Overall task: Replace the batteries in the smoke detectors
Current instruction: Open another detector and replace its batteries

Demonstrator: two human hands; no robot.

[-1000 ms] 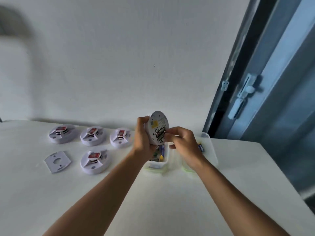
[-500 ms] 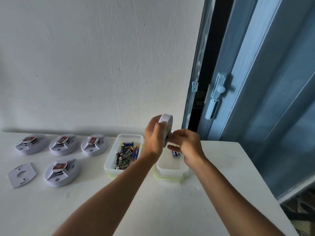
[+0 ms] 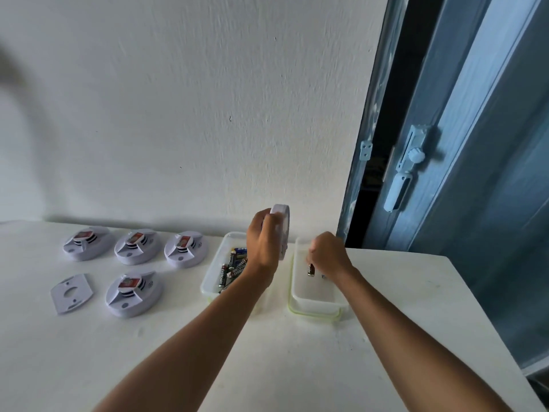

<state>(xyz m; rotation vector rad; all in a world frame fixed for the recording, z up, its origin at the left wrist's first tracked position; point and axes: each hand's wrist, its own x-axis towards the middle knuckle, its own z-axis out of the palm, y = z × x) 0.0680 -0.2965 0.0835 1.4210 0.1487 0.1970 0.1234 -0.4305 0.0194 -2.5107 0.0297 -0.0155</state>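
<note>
My left hand (image 3: pixel 263 242) grips a white round smoke detector (image 3: pixel 282 224), held on edge above the gap between two clear plastic tubs. My right hand (image 3: pixel 328 254) hovers over the right tub (image 3: pixel 312 310) with fingers curled, pinching the top end of a dark battery (image 3: pixel 310 269) that hangs upright inside the tub. Another small item beside my right wrist is mostly hidden. The left tub (image 3: pixel 209 281) holds several loose batteries (image 3: pixel 233 266).
Several white smoke detectors with red labels lie on the white table (image 3: pixel 267 367) to the left, the nearest one (image 3: pixel 133 294) beside a flat mounting plate (image 3: pixel 71 292). A white wall stands behind. A blue door with a handle (image 3: pixel 398 188) is at the right, past the table's edge.
My right hand left the detector's back and dropped over the right tub with a dark battery. The detector stays on edge in my left hand. The view shifted slightly.
</note>
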